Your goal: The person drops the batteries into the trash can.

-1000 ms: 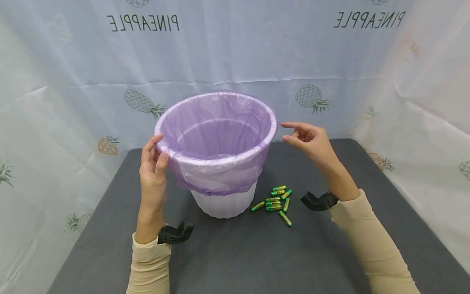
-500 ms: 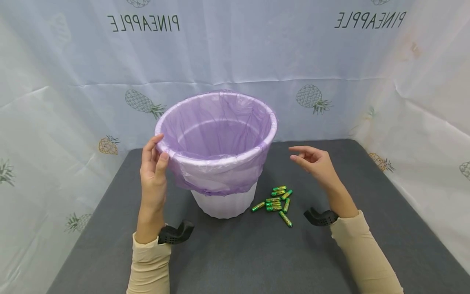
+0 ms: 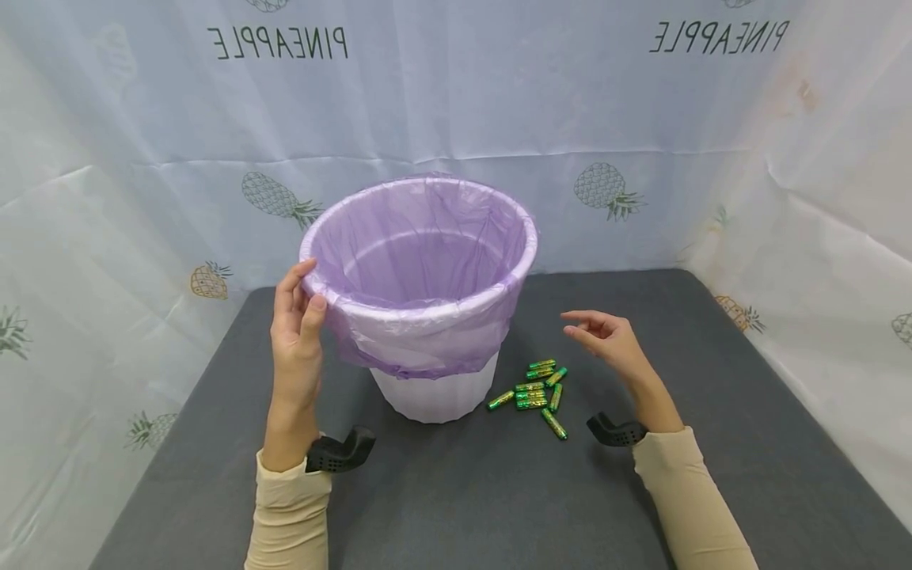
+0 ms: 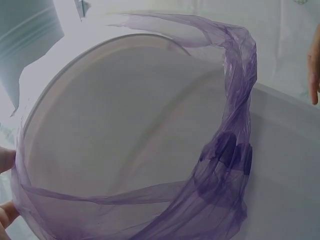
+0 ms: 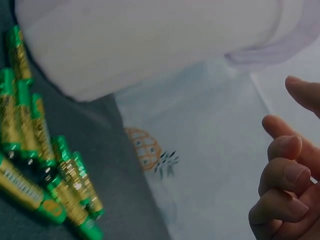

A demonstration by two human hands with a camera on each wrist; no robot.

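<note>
A white trash can (image 3: 433, 400) stands on the dark table, lined with a thin purple garbage bag (image 3: 435, 344) folded down over its rim. My left hand (image 3: 295, 340) holds the rim at the left side, thumb and fingers on the bag; its fingertips also show at the edge of the left wrist view. Several green and gold batteries (image 3: 530, 395) lie loose to the right of the can's base. Above and to the right of them hovers my right hand (image 3: 606, 336), holding nothing. Its thumb and index finger are apart, the other fingers loosely curled (image 5: 282, 175).
A dark grey table (image 3: 442, 499) carries the can and the batteries. Behind it and at both sides hangs a pale curtain (image 3: 456, 103) printed with pineapples. Each wrist wears a black camera mount, one of them the left mount (image 3: 342, 451).
My right hand has come down from beside the can's rim to a lower place nearer the batteries. The left hand, the can and the batteries stay where they were.
</note>
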